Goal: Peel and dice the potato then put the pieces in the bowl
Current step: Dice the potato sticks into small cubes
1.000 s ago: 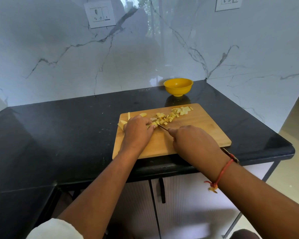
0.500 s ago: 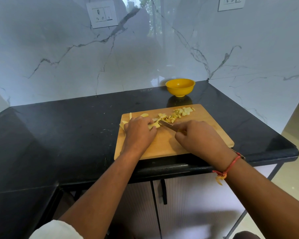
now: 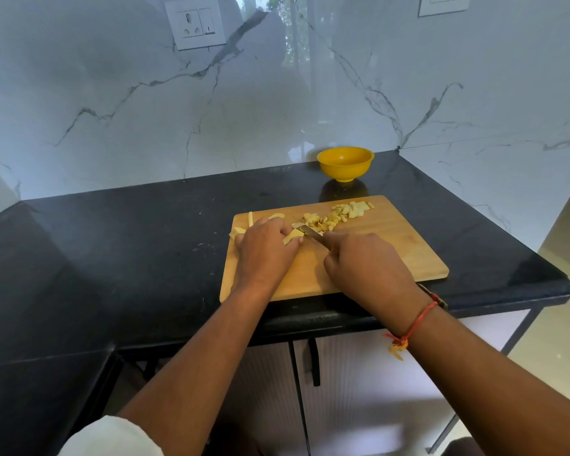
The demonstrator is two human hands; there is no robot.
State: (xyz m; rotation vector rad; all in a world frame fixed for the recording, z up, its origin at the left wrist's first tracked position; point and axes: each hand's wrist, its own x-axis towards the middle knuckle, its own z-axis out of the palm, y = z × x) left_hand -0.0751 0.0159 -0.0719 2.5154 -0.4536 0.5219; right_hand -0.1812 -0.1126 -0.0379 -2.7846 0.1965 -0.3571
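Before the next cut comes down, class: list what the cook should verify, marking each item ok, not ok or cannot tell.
1. Left hand holds the potato piece down on the cutting board: ok.
2. Right hand grips the knife, blade beside that piece: ok.
3. Left fingertips tucked clear of the blade: cannot tell.
4. Diced pieces lie on the board, beyond the cut: ok.
5. Yellow bowl stands upright behind the board: ok.
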